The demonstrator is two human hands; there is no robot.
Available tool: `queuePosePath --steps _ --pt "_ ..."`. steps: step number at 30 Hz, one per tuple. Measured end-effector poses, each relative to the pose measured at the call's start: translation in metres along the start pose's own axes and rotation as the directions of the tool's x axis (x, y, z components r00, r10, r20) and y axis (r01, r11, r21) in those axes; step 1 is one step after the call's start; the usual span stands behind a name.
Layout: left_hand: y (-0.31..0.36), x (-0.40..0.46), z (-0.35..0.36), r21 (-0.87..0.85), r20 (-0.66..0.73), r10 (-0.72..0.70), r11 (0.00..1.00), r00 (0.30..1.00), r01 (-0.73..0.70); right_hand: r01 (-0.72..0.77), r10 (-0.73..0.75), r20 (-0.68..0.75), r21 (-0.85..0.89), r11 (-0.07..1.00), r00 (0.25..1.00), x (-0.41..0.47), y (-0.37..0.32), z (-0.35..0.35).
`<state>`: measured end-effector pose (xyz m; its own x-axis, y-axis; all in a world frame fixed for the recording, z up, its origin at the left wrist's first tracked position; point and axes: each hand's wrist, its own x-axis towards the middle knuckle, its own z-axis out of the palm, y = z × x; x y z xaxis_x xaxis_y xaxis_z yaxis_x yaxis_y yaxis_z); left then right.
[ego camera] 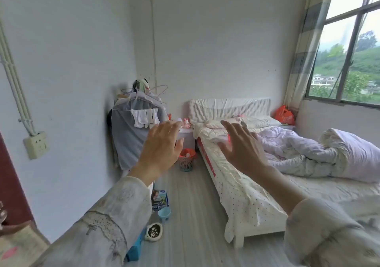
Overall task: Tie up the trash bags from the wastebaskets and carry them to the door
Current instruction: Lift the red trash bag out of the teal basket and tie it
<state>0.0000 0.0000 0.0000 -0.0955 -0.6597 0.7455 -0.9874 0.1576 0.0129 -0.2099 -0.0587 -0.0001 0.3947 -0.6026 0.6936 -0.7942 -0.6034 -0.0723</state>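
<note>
Our left hand (162,149) and right hand (241,147) raised before us, fingers spread, holding nothing, the mesh wastebasket (186,162) with its red trash bag (187,152) on the floor between clothes rack (135,127) and bed (257,184), well beyond us.

Two open hands (162,143) (240,145) before a red-lined wastebasket (186,159)

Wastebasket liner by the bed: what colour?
Red-orange bag, in a teal-and-pink mesh wastebasket; head view.
</note>
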Motion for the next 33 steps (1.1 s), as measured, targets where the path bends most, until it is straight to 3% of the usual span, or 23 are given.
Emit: queuePosePath --steps 8,17,33 --pt "-0.001 -0.001 0.118 -0.178 0.100 -0.110 0.976 0.989 0.127 -0.167 0.142 0.159 0.161 0.973 0.977 -0.010 0.065 0.096" --pt "-0.081 0.053 0.298 -0.236 0.301 -0.203 0.931 0.932 0.279 -0.328 0.260 0.265 0.259 0.909 0.929 0.058 0.141 0.253" --pt "-0.253 0.274 0.584 -0.271 0.418 -0.245 0.885 0.875 0.378 -0.353 0.239 0.360 0.296 0.887 0.902 0.320 0.294 0.526"
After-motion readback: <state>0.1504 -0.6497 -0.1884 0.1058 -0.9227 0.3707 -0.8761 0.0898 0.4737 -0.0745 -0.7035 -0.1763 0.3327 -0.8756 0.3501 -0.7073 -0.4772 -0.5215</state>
